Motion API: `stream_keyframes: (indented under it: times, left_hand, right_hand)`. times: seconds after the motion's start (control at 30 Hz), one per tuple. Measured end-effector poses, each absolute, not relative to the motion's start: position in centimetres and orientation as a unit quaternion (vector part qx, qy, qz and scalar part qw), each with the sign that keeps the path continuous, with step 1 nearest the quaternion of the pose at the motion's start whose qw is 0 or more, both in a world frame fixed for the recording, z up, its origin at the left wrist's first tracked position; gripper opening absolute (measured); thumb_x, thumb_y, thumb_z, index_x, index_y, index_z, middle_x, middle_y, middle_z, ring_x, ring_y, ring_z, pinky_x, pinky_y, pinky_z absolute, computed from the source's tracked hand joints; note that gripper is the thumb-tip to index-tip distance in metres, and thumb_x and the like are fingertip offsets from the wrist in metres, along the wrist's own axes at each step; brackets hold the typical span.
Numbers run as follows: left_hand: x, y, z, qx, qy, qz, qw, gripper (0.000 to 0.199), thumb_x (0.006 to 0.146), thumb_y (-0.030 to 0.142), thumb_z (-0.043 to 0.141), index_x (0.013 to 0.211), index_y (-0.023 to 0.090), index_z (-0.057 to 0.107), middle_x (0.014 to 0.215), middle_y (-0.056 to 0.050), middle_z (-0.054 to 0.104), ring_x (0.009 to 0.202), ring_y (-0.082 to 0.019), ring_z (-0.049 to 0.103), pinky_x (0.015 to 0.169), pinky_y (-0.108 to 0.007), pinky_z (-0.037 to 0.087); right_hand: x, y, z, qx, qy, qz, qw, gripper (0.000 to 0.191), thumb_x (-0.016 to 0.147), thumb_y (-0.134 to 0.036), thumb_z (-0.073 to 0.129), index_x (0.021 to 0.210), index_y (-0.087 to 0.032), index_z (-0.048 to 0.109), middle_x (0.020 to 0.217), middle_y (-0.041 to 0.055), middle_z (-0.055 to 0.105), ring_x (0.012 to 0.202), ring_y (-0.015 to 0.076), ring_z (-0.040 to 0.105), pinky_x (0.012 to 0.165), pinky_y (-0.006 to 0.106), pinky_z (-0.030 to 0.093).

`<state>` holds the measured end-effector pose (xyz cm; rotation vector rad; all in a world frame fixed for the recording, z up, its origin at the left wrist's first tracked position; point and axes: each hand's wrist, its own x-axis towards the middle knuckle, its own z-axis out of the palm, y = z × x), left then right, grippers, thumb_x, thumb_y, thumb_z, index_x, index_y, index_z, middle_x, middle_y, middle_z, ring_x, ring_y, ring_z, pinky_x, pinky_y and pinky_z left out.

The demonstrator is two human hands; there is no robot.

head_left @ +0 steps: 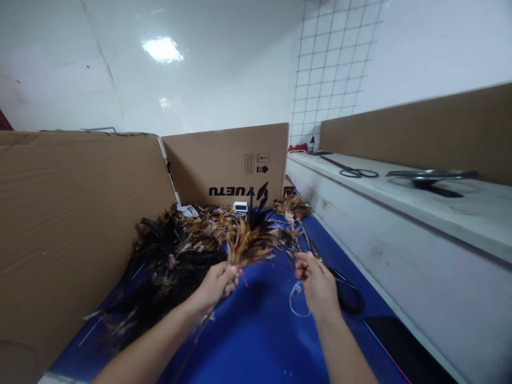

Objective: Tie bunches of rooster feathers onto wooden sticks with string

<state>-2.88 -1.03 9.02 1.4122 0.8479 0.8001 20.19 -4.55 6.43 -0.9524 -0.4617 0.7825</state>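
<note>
As a brown-and-black feather bunch (pixel 252 242) fans out above a blue tabletop (pixel 260 341), the left hand (pixel 218 285) pinches its bound base, a pink tie (pixel 243 276) trailing beside the thumb; the right hand (pixel 320 285) is raised just across from it, fingers curled inward, though whether they grip anything cannot be told; near that hand lie a clear loop (pixel 294 306) and black-handled scissors (pixel 361 303); loose feathers (pixel 206 226) are heaped to the left and beyond, before a printed cardboard panel (pixel 224 160).
</note>
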Motion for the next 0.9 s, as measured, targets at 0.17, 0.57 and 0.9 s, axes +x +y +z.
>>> stream_keyframes:
  times: [0.17,0.57,0.9]
  left_hand:
    - [-2.4,-1.0,9.3,0.528,0.311,0.384,0.691,0.038,0.076,0.048,0.056,0.079,0.010,0.050,0.068,0.003,0.046,0.043,0.001,0.024,0.039,-0.015,0.011]
    - [-2.0,0.2,6.2,0.373,0.249,0.387,0.806,0.033,0.073,0.036,0.064,0.083,0.009,0.050,0.069,0.001,0.045,0.043,0.002,0.024,0.038,-0.013,0.010]
    - [-1.4,-0.1,3.8,0.320,0.244,0.316,0.859,0.032,0.066,0.035,0.068,0.075,0.010,0.050,0.062,0.001,0.048,0.039,0.001,0.026,0.039,-0.016,0.005]
  right_hand:
    - [21.5,-4.7,6.2,-0.450,-0.207,0.307,0.813,0.030,0.066,-0.041,0.068,0.078,-0.014,0.063,0.056,-0.0032,0.053,0.045,0.0063,0.044,0.042,0.019,0.035]
    - [19.7,-4.2,5.5,-0.578,-0.301,0.324,0.686,0.034,0.056,-0.036,0.072,0.080,-0.014,0.063,0.054,-0.0016,0.056,0.041,0.0076,0.042,0.035,0.019,0.030]
    - [17.4,-4.8,6.3,-0.700,-0.417,0.222,0.535,0.040,0.050,-0.050,0.065,0.077,-0.020,0.065,0.064,0.0032,0.065,0.066,0.0210,0.062,0.060,0.029,0.048]
